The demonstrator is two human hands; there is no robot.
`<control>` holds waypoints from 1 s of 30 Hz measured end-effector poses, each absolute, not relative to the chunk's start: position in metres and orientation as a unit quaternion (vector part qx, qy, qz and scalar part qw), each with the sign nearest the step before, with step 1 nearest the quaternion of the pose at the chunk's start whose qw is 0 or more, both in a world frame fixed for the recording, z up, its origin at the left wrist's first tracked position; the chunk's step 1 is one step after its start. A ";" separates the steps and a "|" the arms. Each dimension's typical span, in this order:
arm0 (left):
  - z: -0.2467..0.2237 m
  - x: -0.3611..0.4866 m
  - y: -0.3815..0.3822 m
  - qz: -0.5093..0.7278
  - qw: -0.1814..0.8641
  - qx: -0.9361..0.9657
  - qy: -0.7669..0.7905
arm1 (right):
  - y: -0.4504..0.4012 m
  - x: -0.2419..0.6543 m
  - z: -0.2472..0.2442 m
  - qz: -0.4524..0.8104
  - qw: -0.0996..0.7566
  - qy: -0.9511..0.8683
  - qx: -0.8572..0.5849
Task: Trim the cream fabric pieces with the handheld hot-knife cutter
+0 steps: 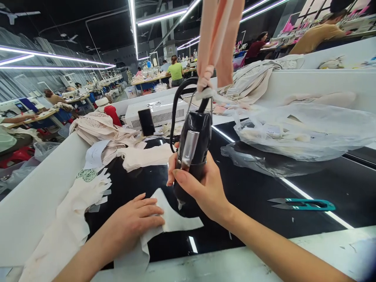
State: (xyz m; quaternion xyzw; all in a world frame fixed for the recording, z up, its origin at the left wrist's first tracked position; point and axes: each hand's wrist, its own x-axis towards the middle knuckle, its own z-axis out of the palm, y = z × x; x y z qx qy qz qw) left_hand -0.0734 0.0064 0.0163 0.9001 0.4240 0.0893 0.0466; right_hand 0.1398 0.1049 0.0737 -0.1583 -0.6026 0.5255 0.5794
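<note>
My right hand (205, 188) is wrapped round a black corded handheld power tool (196, 137). The tool has a silver lever on its side and a small metal tip pointing down, just above the black glossy tabletop (249, 203). Its exact kind I cannot tell. Knotted pink fabric strips (217, 43) lead upward from its top. My left hand (136, 217) lies flat, fingers stretched, on a curved white fabric piece (179, 221). The tool's tip is close to this piece's inner curve; whether they touch is unclear.
Teal thread snips (311, 204) lie at right. Behind them spreads a clear plastic bag (308, 133). Pale fabric (67, 219) is heaped at left, beside green cord (86, 175). A phone (146, 122) leans against a white vented box (164, 111). Other people sit at sewing tables beyond.
</note>
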 end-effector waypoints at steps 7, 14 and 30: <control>0.021 -0.069 0.018 0.199 0.028 0.873 0.444 | 0.097 0.146 0.067 0.561 0.562 -0.595 -0.126; 0.008 -0.056 0.040 0.216 -0.021 0.863 0.457 | 0.089 0.154 0.062 0.557 0.564 -0.597 -0.124; 0.001 -0.063 0.025 0.196 -0.058 0.873 0.443 | 0.090 0.160 0.058 0.581 0.571 -0.566 -0.126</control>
